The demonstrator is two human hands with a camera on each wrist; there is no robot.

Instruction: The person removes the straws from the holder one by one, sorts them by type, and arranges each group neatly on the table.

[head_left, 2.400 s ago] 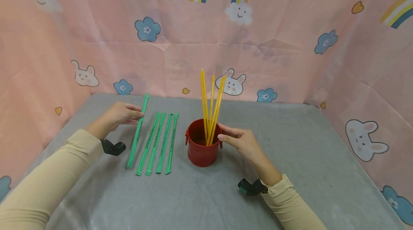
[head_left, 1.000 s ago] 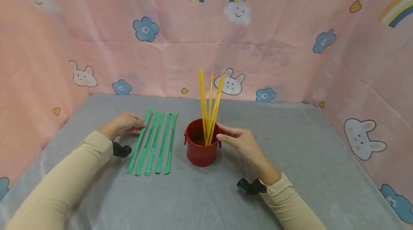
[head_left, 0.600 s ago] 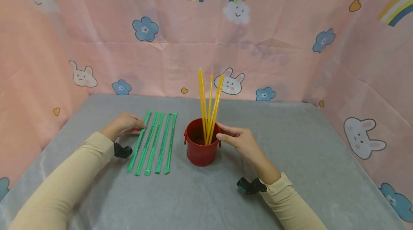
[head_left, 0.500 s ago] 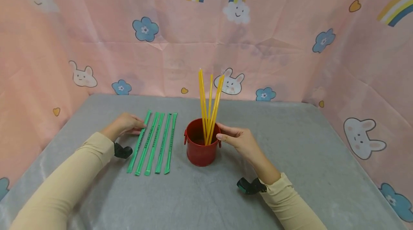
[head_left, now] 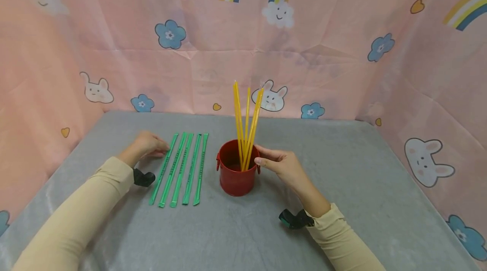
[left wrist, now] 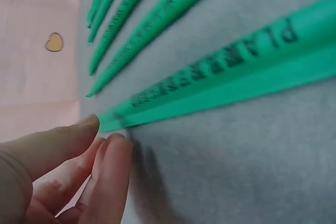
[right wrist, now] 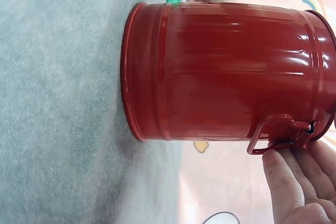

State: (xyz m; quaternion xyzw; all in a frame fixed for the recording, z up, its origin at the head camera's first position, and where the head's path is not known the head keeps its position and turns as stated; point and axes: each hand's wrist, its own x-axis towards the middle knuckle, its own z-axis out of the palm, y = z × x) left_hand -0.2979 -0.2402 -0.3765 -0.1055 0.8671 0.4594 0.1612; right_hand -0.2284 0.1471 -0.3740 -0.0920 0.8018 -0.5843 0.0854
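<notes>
Several green-wrapped drinking straws (head_left: 176,169) with dark printing lie side by side on the grey table, left of a red bucket (head_left: 236,181). My left hand (head_left: 146,144) is beside the leftmost green straw (head_left: 163,169). In the left wrist view, its thumb and fingertips sit just off that straw's far end, nothing between them. Several yellow straws (head_left: 247,135) stand in the bucket, their tops leaning apart. My right hand (head_left: 283,165) holds the bucket at its right side by the rim; in the right wrist view, its fingers (right wrist: 283,179) are against the small wire handle (right wrist: 270,135).
A pink cloth (head_left: 213,59) printed with rainbows, rabbits and flowers hangs behind the table (head_left: 342,186) and along both sides. A black wrist camera (head_left: 143,177) is strapped to the left wrist, and another black camera (head_left: 294,219) to the right.
My left hand brought the leftmost green straw down beside the others, then let it go and drew slightly left. The right hand has stayed on the bucket.
</notes>
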